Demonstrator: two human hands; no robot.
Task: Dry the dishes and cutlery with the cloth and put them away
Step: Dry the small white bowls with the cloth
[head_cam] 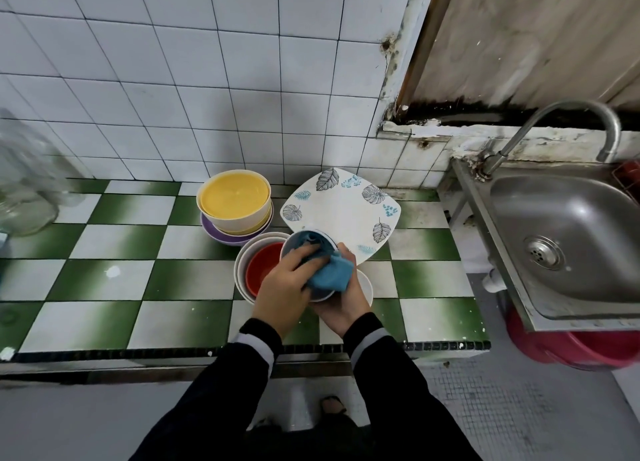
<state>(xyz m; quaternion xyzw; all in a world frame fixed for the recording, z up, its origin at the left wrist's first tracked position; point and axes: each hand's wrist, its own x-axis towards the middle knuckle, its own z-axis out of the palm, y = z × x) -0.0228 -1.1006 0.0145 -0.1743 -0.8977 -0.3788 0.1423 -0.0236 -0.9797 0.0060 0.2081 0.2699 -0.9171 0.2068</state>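
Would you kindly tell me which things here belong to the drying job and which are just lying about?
Job: blue cloth in the left hand; grey-blue bowl held by the right hand; yellow bowl; purple bowl; red bowl; leaf-patterned square plate.
Lying about: glass jar; sink; tap; red tub under the sink.

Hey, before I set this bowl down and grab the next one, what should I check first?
1. Right hand grips the bowl from below: ok.
2. Left hand holds the cloth inside the bowl: ok.
3. Bowl's inside fully dry: cannot tell, the cloth covers it.
4. Red bowl has nothing in it, so it's likely free for stacking: ok.
5. Bare counter nearby for setting down: ok.
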